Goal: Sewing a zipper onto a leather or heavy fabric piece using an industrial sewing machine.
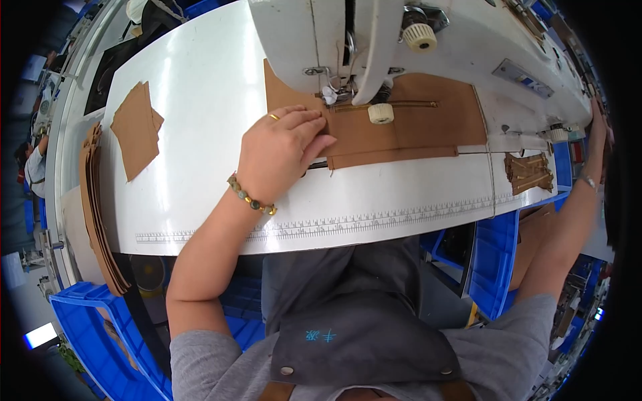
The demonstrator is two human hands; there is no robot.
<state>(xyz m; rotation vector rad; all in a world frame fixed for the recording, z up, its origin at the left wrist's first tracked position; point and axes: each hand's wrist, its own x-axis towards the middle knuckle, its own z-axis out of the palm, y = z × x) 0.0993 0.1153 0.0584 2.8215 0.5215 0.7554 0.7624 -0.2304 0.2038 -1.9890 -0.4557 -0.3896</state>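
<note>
My left hand (281, 144) rests on a brown piece (401, 134) under the white sewing machine's presser foot (340, 97), its fingers lying over the piece just left of the foot and its thumb apart. A long zipper-like slot (418, 104) crosses the piece beside a cream knob (380, 113), with a folded strip along its near edge. My right hand (595, 110) reaches up to the machine's far right end; its fingers are too small and hidden to read.
Brown cut pieces (134, 134) lie at left, beside stacked strips (100, 207). Small pieces with metal strips (528, 172) sit at right on the white ruled table (200, 53). Blue bins (491, 264) flank me below. Another person (35, 164) works at far left.
</note>
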